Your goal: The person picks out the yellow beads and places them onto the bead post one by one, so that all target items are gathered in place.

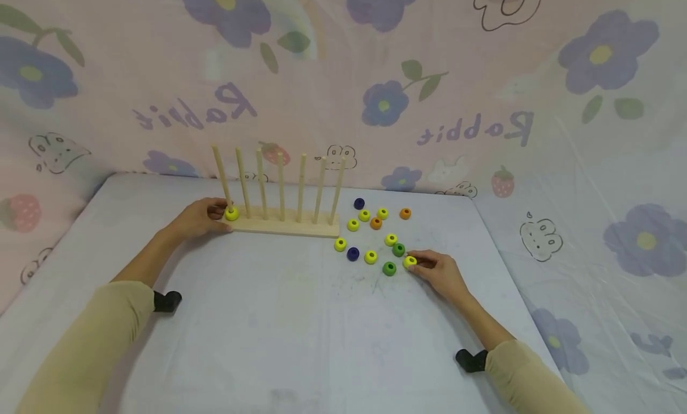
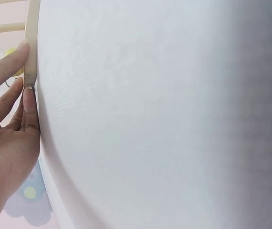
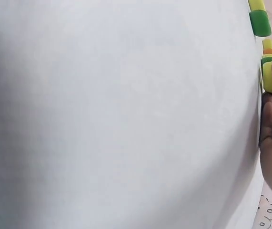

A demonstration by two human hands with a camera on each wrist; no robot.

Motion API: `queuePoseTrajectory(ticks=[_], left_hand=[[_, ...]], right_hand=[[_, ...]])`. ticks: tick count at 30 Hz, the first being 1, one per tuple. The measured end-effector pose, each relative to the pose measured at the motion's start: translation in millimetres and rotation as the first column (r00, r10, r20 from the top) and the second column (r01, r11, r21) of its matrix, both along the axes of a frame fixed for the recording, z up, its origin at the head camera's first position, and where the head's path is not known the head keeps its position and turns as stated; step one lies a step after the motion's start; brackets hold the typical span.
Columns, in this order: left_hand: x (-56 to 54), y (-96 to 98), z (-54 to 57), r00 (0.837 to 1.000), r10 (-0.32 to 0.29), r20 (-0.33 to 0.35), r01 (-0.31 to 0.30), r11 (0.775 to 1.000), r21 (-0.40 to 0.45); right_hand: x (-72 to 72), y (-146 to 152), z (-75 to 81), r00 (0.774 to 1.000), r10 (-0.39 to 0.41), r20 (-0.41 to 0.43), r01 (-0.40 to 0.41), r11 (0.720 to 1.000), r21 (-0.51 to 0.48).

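Observation:
A wooden peg stand (image 1: 284,228) with several upright rods lies across the back of the table. A yellow bead (image 1: 232,213) sits at the foot of its leftmost rod. My left hand (image 1: 200,218) holds the stand's left end; in the left wrist view the thumb (image 2: 19,53) lies along the wooden base (image 2: 31,43), other fingers at its end. To the right, my right hand (image 1: 439,273) pinches a yellow bead (image 1: 409,262) between thumb and fingers, at table level. The right wrist view shows that bead (image 3: 271,78) under the thumb.
Loose beads lie between the stand and my right hand: several yellow (image 1: 371,257), green ones (image 1: 389,269), dark blue ones (image 1: 352,254) and orange ones (image 1: 405,213). Behind the white tabletop (image 1: 257,330) hangs a printed cloth (image 1: 322,74).

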State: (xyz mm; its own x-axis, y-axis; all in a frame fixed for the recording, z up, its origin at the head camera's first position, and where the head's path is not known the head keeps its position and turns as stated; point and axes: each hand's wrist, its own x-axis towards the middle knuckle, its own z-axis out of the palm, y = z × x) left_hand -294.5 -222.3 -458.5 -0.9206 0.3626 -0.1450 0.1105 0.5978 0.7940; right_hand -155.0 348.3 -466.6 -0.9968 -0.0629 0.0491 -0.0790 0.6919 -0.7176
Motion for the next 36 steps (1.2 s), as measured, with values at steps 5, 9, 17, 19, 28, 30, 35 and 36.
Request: queuePoseTrajectory(ticks=[5, 9, 17, 19, 28, 30, 35, 36], left_hand=[[0.0, 0.8, 0.5, 1.000, 0.005, 0.000, -0.005, 1.000, -0.012], [-0.9, 1.4, 0.7, 1.000, 0.003, -0.008, -0.003, 1.000, -0.014], [-2.2, 0.5, 1.0, 1.000, 0.003, -0.031, -0.004, 1.000, -0.018], [-1.0, -0.3, -0.2, 0.999, 0.001, -0.032, -0.002, 1.000, -0.025], [3.7, -1.8, -5.0, 1.000, -0.004, -0.010, 0.004, 1.000, -0.016], [3.0, -1.0, -3.4, 1.000, -0.003, -0.014, 0.003, 1.000, -0.003], [2.6, 1.4, 1.1, 1.000, 0.001, -0.016, -0.001, 1.000, 0.004], [2.7, 1.8, 1.6, 1.000, 0.000, -0.015, 0.000, 1.000, 0.003]], right_hand=[[-2.2, 1.4, 7.6, 1.000, 0.016, 0.007, -0.016, 1.000, -0.014], [-8.2, 1.3, 19.4, 1.000, 0.022, -0.017, -0.022, 1.000, -0.018], [-23.8, -8.9, 43.6, 0.995, 0.053, -0.083, -0.056, 0.998, -0.035], [-25.8, -13.1, 48.6, 0.994, 0.058, -0.092, -0.060, 0.998, -0.026], [-43.5, -36.0, 81.7, 0.987, 0.096, -0.132, -0.103, 0.994, -0.045], [-48.5, -39.8, 89.3, 0.984, 0.105, -0.142, -0.113, 0.992, -0.051], [-57.3, -48.1, 104.4, 0.981, 0.123, -0.149, -0.131, 0.990, -0.049], [-58.6, -50.0, 107.3, 0.981, 0.126, -0.149, -0.135, 0.989, -0.053]])
